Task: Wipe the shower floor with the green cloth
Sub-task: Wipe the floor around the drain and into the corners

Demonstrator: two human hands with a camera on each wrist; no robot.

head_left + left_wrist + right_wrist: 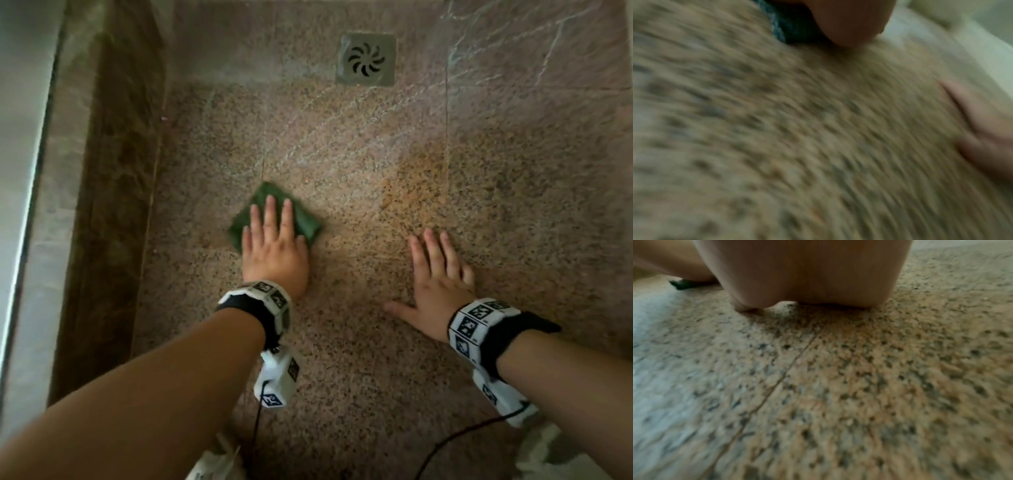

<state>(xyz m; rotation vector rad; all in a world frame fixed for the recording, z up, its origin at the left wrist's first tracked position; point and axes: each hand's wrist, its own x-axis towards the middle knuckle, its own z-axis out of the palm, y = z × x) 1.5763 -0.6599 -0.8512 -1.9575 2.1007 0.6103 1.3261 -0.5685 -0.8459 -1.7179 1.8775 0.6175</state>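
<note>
The fingers (pixel 270 212) of the left hand (pixel 274 246) lie straight and together, pressed flat on the small folded dark green cloth (pixel 305 224), which sits on the floor left of centre, its corners showing past the hand on the far and left sides. The cloth looks soft, light and limp; I judge it bunches easily, so a flat palm over its middle suits it better than a pinch at an edge. The right hand (pixel 438 291) is spread flat, fingers wide, on bare floor to the right, well apart from the cloth, holding nothing. The speckled brown granite shower floor (pixel 376 359) shows thin joints and pale streaks farther off and may be slippery. A square grey metal drain cover (pixel 365 59) sits at the far side; a dark stone kerb (pixel 113 205) runs along the left.
</note>
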